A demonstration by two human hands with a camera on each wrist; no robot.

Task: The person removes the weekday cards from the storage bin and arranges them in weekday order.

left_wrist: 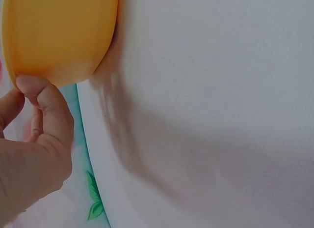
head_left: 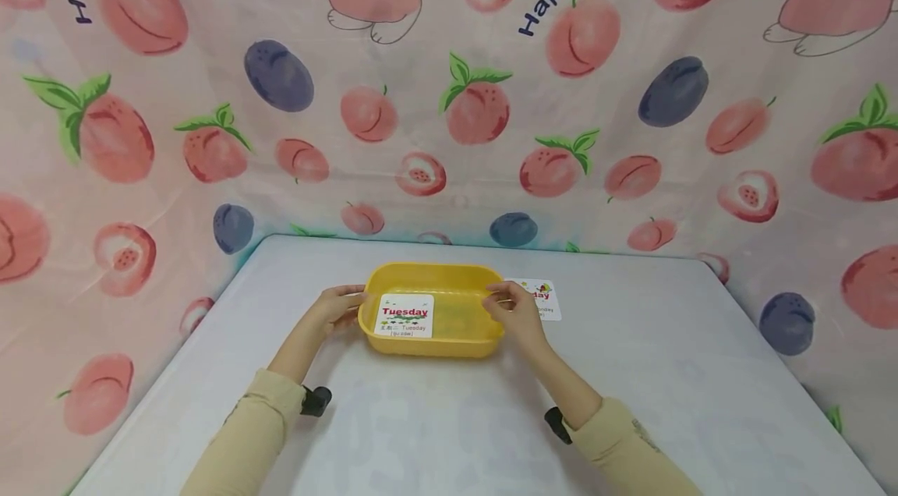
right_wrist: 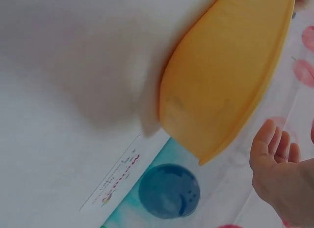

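A yellow plastic basket (head_left: 435, 348) stands in the middle of the table, its near side facing me. Inside it, at the left, lies a white card (head_left: 404, 317) printed "Tuesday". My left hand (head_left: 338, 310) pinches the basket's left rim between thumb and fingers, as the left wrist view shows. Over the right rim, my right hand (head_left: 517, 315) hovers with loosely bent fingers and nothing in them; the right wrist view has it apart from the basket wall (right_wrist: 221, 75). Partly hidden behind that hand, a second white card (head_left: 550, 299), apparently reading "Monday", lies on the table.
A white cloth covers the table (head_left: 435, 426). Its back edge meets a hanging curtain (head_left: 393, 192) patterned with peaches and dark blue fruit, which also runs along both sides. Dark wrist cameras (head_left: 317, 401) are strapped near both sleeves.
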